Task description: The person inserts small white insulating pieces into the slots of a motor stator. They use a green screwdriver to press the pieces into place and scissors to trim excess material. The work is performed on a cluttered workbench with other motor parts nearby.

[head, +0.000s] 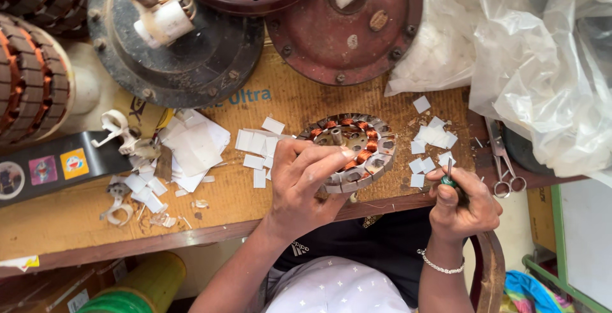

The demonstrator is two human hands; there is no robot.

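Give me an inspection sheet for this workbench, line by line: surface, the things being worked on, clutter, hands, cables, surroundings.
Surface: worn brown wooden bench, scuffed.
Job's things: round metal stator with copper windings, at the bench's front edge; small green-handled tool.
Clutter: white paper slips scattered beside the stator; steel scissors; white plastic clips.
Hands: left hand grips the stator; right hand holds the tool upright, wrist wearing a bracelet.
Cables: thin wires on the dark round motor cover.
Surroundings: reddish round motor cover; crumpled clear plastic bags; green-yellow roll below.
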